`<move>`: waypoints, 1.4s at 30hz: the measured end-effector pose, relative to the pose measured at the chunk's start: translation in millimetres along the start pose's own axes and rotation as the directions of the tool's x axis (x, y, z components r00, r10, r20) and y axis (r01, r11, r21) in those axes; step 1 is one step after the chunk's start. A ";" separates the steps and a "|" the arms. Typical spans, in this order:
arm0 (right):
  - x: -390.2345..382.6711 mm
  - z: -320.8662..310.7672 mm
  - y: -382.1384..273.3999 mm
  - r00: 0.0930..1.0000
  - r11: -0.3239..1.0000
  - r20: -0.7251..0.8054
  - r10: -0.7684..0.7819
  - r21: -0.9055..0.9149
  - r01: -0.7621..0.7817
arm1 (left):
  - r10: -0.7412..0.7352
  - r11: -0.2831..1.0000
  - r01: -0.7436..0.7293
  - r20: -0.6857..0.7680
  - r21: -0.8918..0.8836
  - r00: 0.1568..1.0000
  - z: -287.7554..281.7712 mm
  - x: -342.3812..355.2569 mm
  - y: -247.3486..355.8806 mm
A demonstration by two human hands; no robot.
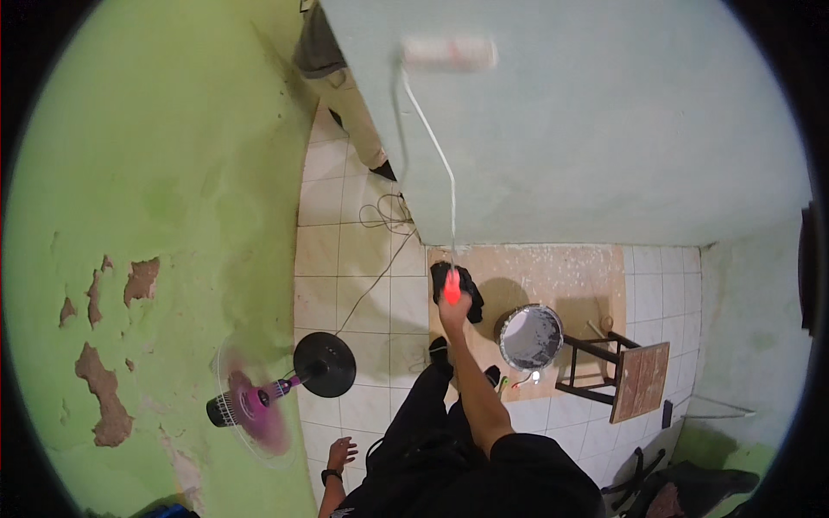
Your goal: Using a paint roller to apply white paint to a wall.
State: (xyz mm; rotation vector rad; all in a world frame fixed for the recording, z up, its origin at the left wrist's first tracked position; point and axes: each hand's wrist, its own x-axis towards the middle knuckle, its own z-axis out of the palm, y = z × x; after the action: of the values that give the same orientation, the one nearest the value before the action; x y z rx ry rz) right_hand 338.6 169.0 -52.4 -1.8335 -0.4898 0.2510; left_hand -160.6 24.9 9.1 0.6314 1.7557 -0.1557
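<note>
My right hand (454, 312) is closed round the red handle of a paint roller (450, 177), my arm stretched out ahead. The roller's white wire frame runs up to a pale sleeve, smeared by motion, against the pale grey-blue wall (604, 129). At the lower left hangs my left hand (342, 452), with a dark band on its wrist; its fingers are loosely curled and apart, and it holds nothing. A bucket of whitish paint (531, 338) stands on the floor, right of my right hand. Next to that hand, a black bag or cloth (469, 298) lies on the board.
A pink standing fan (259, 399) on a round black base is at the left, its cable trailing across the tiles. A wooden stool (639, 380) lies tipped beside the bucket. Beyond the wall's edge stands another person (350, 104). A spattered tan board (561, 268) covers some floor.
</note>
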 end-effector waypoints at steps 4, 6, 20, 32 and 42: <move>60.7 12.0 -62.7 0.999 1.000 0.054 0.001 0.023 -0.002 | 0.108 0.989 -0.109 0.017 0.100 0.994 5.9 -16.6 41.3; 50.2 7.5 -31.9 0.994 0.994 0.060 -0.095 -0.048 0.098 | 0.152 0.980 -0.154 0.025 0.126 0.988 5.9 -15.4 58.7; -56.9 -48.8 104.6 0.962 0.962 0.043 0.271 0.022 -0.272 | 0.226 0.928 -0.225 0.031 0.298 0.974 -3.9 -12.5 87.5; -54.8 -46.4 162.3 0.920 0.921 0.087 0.382 0.040 -0.387 | 0.133 0.940 -0.147 0.064 0.307 0.989 8.5 3.9 73.5; -153.1 -85.7 190.5 0.963 0.893 -0.035 0.269 -0.367 -0.263 | 0.134 0.942 -0.135 0.024 0.308 0.991 3.0 2.1 61.0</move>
State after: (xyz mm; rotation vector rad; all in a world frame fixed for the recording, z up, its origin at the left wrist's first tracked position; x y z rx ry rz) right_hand 276.3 -21.0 -217.1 -2.2727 -0.3073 0.3803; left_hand -128.5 75.9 19.7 0.9759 1.6926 -0.3417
